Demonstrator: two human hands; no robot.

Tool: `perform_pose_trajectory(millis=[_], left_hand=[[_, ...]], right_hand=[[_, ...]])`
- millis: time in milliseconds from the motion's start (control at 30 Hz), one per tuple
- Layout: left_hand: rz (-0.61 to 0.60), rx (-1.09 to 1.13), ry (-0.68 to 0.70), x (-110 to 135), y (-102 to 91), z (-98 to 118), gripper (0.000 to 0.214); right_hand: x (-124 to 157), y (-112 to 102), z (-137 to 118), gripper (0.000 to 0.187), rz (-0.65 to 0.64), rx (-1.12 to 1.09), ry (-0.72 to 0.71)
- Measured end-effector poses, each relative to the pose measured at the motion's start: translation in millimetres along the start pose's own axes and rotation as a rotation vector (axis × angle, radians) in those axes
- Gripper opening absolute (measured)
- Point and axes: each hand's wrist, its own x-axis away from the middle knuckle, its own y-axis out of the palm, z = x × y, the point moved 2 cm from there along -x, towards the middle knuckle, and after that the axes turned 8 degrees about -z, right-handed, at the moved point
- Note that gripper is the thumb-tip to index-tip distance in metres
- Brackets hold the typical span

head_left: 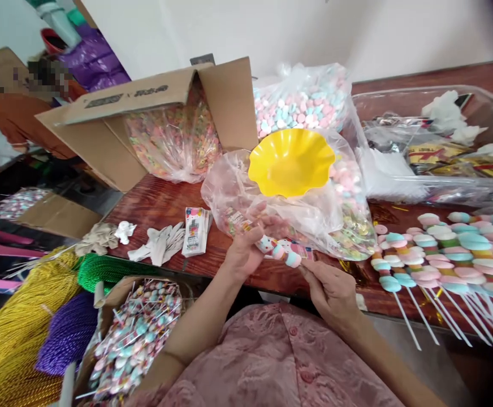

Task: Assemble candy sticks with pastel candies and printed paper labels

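My left hand (pixel 249 243) is closed around a marshmallow skewer (pixel 281 251) with pink, white and blue pieces, held over the table's front edge. My right hand (pixel 329 291) pinches the lower end of the same skewer, fingers drawn together. Just behind the hands a yellow scalloped bowl (pixel 291 161) rests on a clear bag of sweets (pixel 348 220). Several finished marshmallow skewers (pixel 437 260) lie in a row to the right, white sticks pointing toward me.
A dark red wooden table (pixel 157 206) holds an open cardboard box (pixel 145 130) with bagged candy, a bag of pastel marshmallows (pixel 301 104), white gloves (pixel 159 243) and a packet (pixel 195 229). Lollipops (pixel 138 333) and gold, green, purple cord bundles (pixel 30 322) sit lower left. A person stands far left.
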Motion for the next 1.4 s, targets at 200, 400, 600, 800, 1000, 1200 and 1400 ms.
perform_pose_trajectory(millis=[200, 400, 600, 800, 1000, 1200, 1400], left_hand=[[-0.027, 0.171, 0.071, -19, 5.4, 2, 0.035], [0.103, 0.319, 0.136, -19, -1.2, 1, 0.038], [0.123, 0.261, 0.128, -19, -7.0, 7, 0.04], [0.128, 0.005, 0.119, -16, -10.0, -7, 0.044], [0.115, 0.032, 0.088, -14, -9.1, -6, 0.044], [0.137, 0.009, 0.11, -13, -9.0, -6, 0.043], [0.105, -0.048, 0.129, -8, -6.9, -9, 0.046]], right_hand=[[-10, 6, -2, 0.029, -0.092, -0.392, 0.346], [-13, 5, -11, 0.029, 0.003, -0.454, 0.391], [-6, 13, -13, 0.015, 0.06, -0.067, 0.043], [-9, 5, -16, 0.023, 0.099, 0.442, -0.202], [-12, -5, -7, 0.022, 0.043, 0.514, -0.107], [-8, 5, -5, 0.02, -0.108, 0.026, 0.148], [-10, 3, -16, 0.022, -0.178, -0.01, 0.195]])
